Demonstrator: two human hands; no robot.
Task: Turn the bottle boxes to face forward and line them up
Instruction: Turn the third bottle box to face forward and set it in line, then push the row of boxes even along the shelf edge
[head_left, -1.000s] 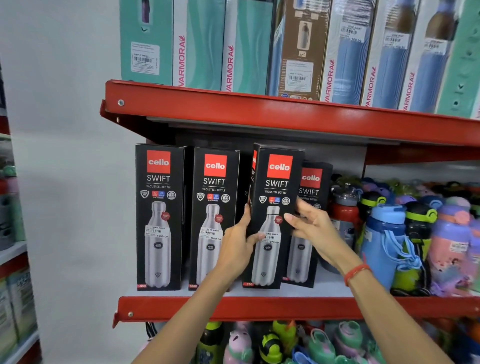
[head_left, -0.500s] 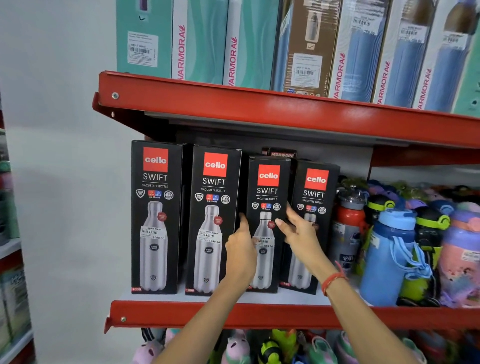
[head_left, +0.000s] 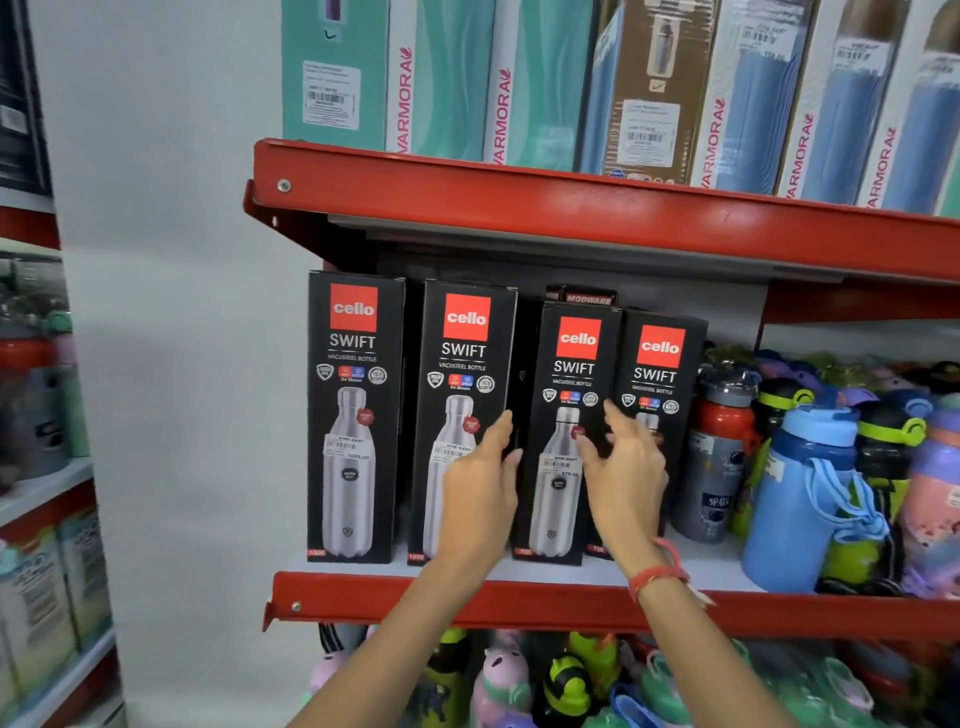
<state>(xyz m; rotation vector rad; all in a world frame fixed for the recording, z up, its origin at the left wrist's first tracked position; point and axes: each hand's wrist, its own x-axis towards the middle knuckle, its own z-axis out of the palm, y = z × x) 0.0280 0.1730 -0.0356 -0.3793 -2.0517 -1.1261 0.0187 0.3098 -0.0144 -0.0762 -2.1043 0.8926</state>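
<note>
Four black "cello SWIFT" bottle boxes stand in a row, fronts forward, on the red middle shelf (head_left: 519, 603). The two left boxes (head_left: 353, 415) (head_left: 462, 364) are taller. The third box (head_left: 566, 467) stands on the shelf, tight against the fourth box (head_left: 665, 374). My left hand (head_left: 483, 488) is at the third box's left edge, thumb up over the gap, fingers loose. My right hand (head_left: 623, 467) hovers with spread fingers over the seam between the third and fourth boxes and hides the lower part of the fourth. Neither hand is closed round a box.
A dark "MODWARE" box (head_left: 587, 297) peeks out behind the third box. Coloured loose bottles (head_left: 800, 493) crowd the shelf on the right. Tall teal and blue boxes (head_left: 447, 78) fill the upper shelf. Children's bottles (head_left: 504, 680) sit below. A white wall is on the left.
The third box, held forward and raised a second ago, has gone back onto the shelf beside the fourth. Both hands have loosened from it and their fingers have spread.
</note>
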